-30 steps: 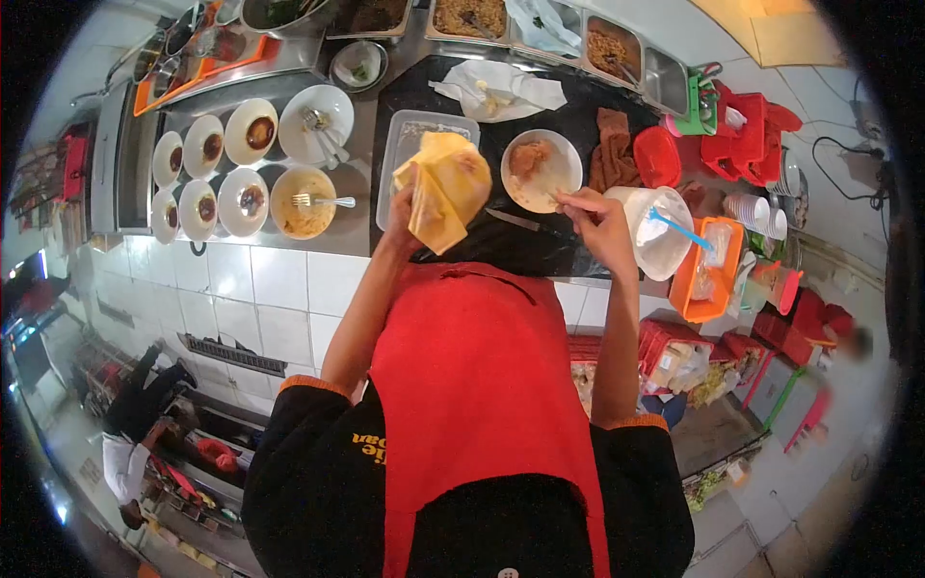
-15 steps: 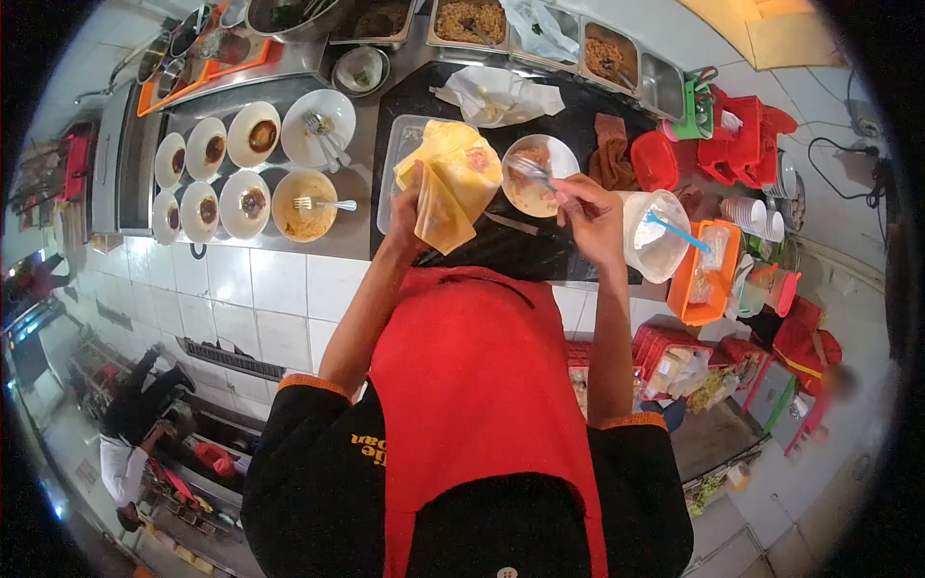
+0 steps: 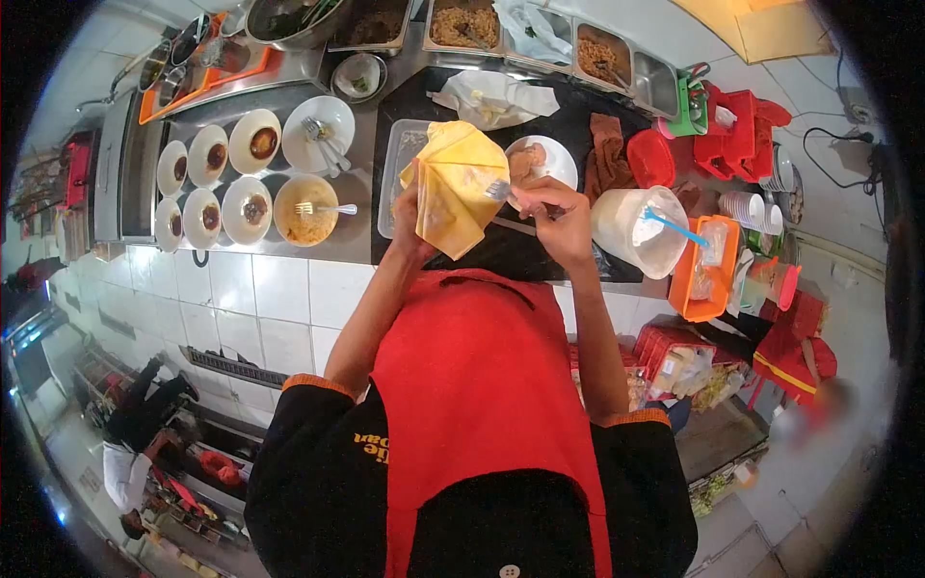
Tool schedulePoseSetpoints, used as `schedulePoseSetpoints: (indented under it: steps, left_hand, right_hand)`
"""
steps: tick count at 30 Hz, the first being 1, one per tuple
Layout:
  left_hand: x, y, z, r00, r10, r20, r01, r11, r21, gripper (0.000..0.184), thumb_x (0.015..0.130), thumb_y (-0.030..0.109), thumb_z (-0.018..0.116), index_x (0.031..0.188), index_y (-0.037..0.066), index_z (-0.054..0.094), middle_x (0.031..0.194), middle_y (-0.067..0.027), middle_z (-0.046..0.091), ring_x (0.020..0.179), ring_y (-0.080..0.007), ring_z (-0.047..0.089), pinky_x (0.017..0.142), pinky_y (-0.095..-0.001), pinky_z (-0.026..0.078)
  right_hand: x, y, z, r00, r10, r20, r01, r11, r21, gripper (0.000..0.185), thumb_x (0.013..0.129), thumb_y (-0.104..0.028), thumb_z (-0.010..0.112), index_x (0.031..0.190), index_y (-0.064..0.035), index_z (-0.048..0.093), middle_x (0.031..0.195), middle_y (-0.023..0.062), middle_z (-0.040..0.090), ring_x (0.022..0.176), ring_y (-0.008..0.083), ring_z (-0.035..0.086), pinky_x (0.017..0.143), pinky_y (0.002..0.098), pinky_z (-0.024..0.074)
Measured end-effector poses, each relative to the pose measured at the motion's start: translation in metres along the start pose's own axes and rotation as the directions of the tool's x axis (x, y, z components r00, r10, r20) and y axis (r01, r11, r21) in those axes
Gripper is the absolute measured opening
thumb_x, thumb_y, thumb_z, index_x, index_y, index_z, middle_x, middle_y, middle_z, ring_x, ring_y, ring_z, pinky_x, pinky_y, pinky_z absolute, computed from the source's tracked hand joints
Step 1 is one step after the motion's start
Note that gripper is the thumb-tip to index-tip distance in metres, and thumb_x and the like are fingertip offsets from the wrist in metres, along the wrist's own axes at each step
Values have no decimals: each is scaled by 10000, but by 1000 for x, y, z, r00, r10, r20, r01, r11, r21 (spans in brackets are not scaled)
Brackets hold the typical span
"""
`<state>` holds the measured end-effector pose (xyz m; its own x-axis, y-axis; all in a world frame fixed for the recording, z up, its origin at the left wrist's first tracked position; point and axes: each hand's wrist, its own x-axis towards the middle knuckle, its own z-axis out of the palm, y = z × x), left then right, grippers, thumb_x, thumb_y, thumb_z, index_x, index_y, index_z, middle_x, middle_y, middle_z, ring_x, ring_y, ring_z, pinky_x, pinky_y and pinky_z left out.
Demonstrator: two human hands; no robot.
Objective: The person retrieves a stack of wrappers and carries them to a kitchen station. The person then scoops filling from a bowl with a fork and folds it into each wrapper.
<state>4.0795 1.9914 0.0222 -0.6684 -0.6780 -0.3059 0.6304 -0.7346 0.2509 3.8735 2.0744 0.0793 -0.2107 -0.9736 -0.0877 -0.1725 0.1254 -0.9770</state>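
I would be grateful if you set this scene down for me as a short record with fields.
left hand: holds the yellow sheets
right hand: holds a fork, tines over the sheets' right edge; contact unclear
filling: pinkish mass in the white bowl, right of the sheets
right side: white tub with a blue handle sticking out
left side: six bowls with dark sauce, in two rows

before us, a bowl (image 3: 566, 166) lies between a tray (image 3: 386, 183) on its left and a cloth (image 3: 607, 156) on its right, with paper (image 3: 496, 98) beyond. left of the tray, we have a fork (image 3: 326, 208) in a second bowl (image 3: 301, 186).
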Motion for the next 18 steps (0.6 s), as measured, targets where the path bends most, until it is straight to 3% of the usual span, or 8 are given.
schedulePoseSetpoints:
  steps: [3, 6, 8, 12, 14, 16, 18]
  left_hand:
    - [-2, 4, 1, 998, 60, 6, -60, 998, -21, 557, 1028, 480, 336, 1352, 48, 469, 1301, -143, 577, 1150, -273, 605, 983, -429, 500]
    - [-3, 11, 4, 994, 97, 48, -93, 993, -79, 558, 1027, 471, 351, 1356, 35, 467, 1310, -154, 571, 1163, -281, 598, 992, -434, 496]
    - [-1, 6, -4, 993, 77, -88, -76, 997, 14, 564, 1023, 453, 377, 1365, 11, 450, 1307, -154, 569, 1158, -293, 599, 986, -430, 498]
    - [1, -19, -13, 996, -27, -79, 41, 982, 183, 552, 1021, 422, 399, 1374, -2, 430, 1301, -147, 569, 1147, -297, 603, 976, -416, 502]
    - [5, -26, -17, 987, -94, -133, 126, 959, 255, 540, 1025, 403, 400, 1375, -8, 422, 1278, -138, 578, 1125, -293, 612, 961, -401, 508]
    - [9, -26, -18, 991, -86, -106, 108, 969, 223, 522, 1025, 385, 408, 1380, 4, 421, 1253, -141, 589, 1113, -293, 616, 954, -395, 513]
    - [12, -27, -26, 991, -52, -120, 75, 979, 189, 513, 1016, 395, 430, 1372, 25, 441, 1246, -147, 594, 1109, -293, 618, 948, -417, 518]
  right_hand:
    - [-5, -5, -12, 999, 28, 21, -29, 998, 60, 301, 821, 165, 540, 1006, 14, 723, 927, 82, 677, 706, 108, 593, 635, 224, 475]
    - [-11, -8, -32, 1000, -4, 25, 6, 997, -82, 273, 843, 154, 546, 1008, 18, 716, 923, 71, 675, 701, 104, 589, 639, 218, 468]
    - [-15, -12, -33, 999, 20, 34, -23, 997, 69, 225, 847, 83, 631, 1043, 0, 705, 884, 46, 650, 693, 85, 551, 620, 207, 429]
    - [-4, -24, -4, 999, 42, 5, -42, 997, 72, 220, 804, -27, 750, 1013, -12, 685, 855, 12, 604, 695, 66, 507, 599, 195, 382]
    - [-1, -31, 7, 999, 2, -35, -9, 978, -209, 184, 787, -48, 776, 918, -31, 648, 897, -5, 582, 715, 36, 489, 609, 191, 393]
    - [0, -27, 16, 996, -45, -72, 27, 972, -232, 214, 746, -68, 807, 860, -22, 632, 902, 7, 598, 754, 67, 538, 626, 213, 434]
    - [-2, -13, 30, 934, -348, -86, 291, 876, -386, 218, 719, -55, 812, 837, -14, 633, 909, 29, 619, 780, 113, 591, 661, 233, 474]
